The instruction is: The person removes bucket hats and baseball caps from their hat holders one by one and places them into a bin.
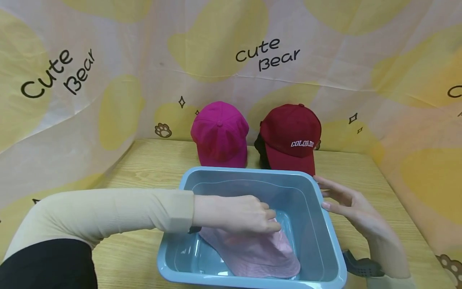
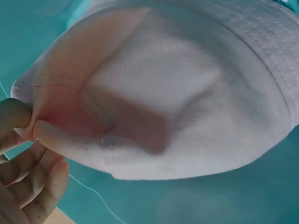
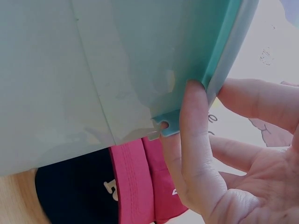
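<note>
A light pink cap (image 1: 256, 253) lies inside a blue plastic basin (image 1: 216, 279). My left hand (image 1: 240, 212) reaches down into the basin and pinches the cap's fabric. In the left wrist view, thumb and fingers grip the edge of the cap (image 2: 187, 93), whose stitched brim points to the upper right. My right hand (image 1: 346, 204) is at the basin's far right corner. The right wrist view has its fingers (image 3: 194, 126) on either side of the basin's rim (image 3: 229, 46), pinching it from outside.
Behind the basin stand a magenta cap (image 1: 220, 132) and a dark red cap (image 1: 292, 132) with white lettering. A black cap (image 1: 262, 154) shows partly behind the red one. A printed cloth (image 1: 216, 40) hangs behind the wooden table (image 1: 155, 168).
</note>
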A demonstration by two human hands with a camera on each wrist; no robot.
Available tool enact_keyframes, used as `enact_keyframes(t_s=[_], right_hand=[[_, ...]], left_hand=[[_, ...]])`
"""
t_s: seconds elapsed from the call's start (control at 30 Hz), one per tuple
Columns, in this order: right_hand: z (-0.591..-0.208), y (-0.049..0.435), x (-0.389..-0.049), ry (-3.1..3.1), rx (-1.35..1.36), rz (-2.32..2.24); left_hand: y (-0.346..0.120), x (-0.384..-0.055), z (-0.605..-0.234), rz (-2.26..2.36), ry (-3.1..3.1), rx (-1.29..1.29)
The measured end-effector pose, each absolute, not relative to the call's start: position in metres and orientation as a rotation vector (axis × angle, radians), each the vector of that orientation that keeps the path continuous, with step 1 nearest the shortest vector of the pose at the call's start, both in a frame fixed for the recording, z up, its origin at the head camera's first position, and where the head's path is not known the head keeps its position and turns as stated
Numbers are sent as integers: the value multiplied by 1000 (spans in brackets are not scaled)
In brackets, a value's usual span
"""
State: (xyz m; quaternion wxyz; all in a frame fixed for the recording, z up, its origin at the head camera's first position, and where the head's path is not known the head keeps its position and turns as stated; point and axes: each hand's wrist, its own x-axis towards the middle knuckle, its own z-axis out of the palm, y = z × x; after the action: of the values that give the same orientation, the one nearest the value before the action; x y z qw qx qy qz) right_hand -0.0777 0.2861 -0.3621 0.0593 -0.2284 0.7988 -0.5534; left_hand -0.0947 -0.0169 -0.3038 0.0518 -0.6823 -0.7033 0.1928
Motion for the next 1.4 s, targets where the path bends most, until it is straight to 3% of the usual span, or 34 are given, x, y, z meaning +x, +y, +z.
enact_keyframes(t_s=[0.5,1.4], right_hand=[[-361,285,-77,2393,-730,-1701],[-362,286,-76,2404,-708,-1691]], left_hand=[[-22,-96,-305,566,-2208,-2042],[-33,-103,-273,418,-2198,-1891]])
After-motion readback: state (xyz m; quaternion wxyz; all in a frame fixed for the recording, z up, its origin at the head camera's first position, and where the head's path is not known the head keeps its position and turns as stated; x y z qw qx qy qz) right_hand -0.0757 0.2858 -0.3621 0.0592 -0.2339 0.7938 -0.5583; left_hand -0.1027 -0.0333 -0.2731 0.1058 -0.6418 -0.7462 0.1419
